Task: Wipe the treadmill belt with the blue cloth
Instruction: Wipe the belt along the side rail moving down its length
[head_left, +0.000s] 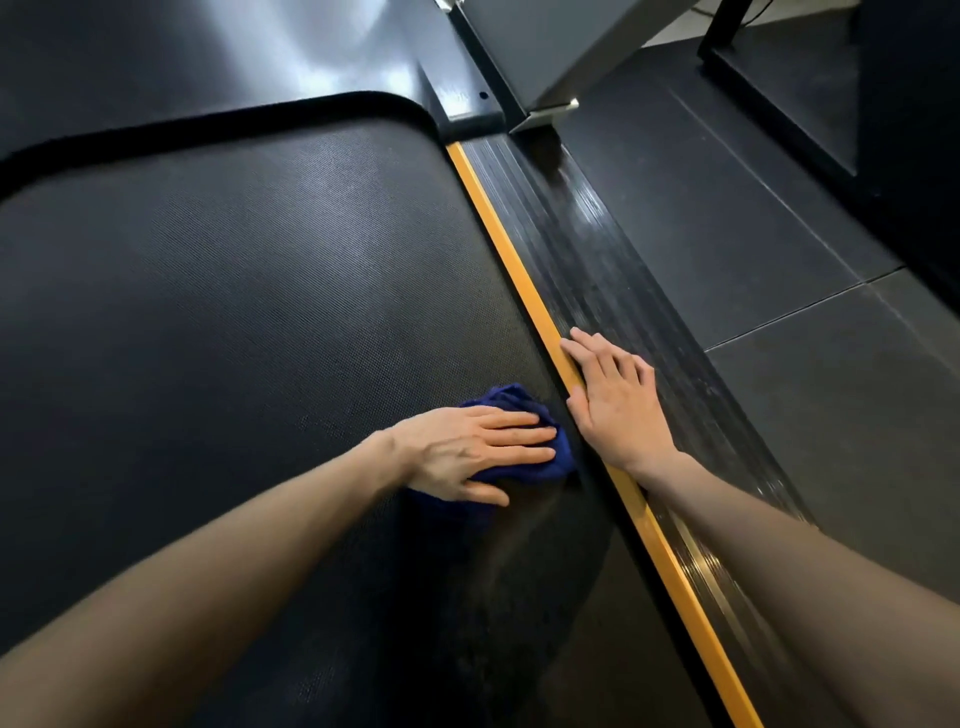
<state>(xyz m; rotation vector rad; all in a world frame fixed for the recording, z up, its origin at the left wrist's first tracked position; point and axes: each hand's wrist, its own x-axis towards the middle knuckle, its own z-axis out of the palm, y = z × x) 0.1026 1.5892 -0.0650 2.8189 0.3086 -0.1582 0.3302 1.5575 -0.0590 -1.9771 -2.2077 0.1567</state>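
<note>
Fine woven grain all over the treadmill belt (260, 312), matt black, rough-looking rubber. The blue cloth (519, 405) under the left hand (467, 452) reads soft and fuzzy, like terry or microfibre. Along the belt's edge, the orange strip (524, 280) is smooth with a dull satin finish. The side rail (597, 270) beside it is ribbed black, catching glossy streaks of light. The floor tiles (727, 234) look matt, faintly grainy rubber.

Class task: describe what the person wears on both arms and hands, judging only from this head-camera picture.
Nothing is worn. The left hand and right hand are bare: no gloves, rings, watch or bands show. Both forearms are uncovered to the picture's edge, with no sleeve in view.
</note>
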